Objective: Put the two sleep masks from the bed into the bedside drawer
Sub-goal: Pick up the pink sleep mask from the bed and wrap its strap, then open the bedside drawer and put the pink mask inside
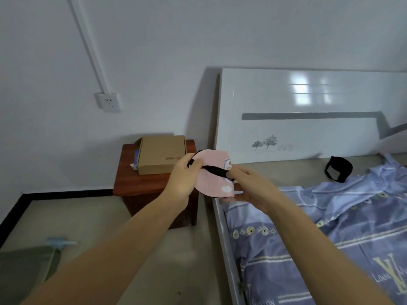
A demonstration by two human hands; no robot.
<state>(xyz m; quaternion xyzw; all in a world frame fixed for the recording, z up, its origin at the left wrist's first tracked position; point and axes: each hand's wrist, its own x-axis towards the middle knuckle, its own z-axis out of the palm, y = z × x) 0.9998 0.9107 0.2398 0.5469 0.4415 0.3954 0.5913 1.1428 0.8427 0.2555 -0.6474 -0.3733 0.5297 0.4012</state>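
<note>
Pink sleep mask [214, 177]: held by both hands, left hand [184, 177] pinching the strap, right hand [253, 188] fingers supporting underneath.
Advice: strap should be gathered before the bedside cabinet [141, 186] is approached.
Black sleep mask [338, 169]: left on bed.

You've got the pink sleep mask [217, 172] held up in the air between nightstand and bed edge: pale pink fabric, small cartoon prints, black strap stretched across its face (slightly crumpled). The black sleep mask [338, 169] lies on the bare mattress near the headboard, strap looped open, just beside the blue sheet. The bedside drawer [154, 192] is reddish-brown wood; front mostly hidden.
</note>
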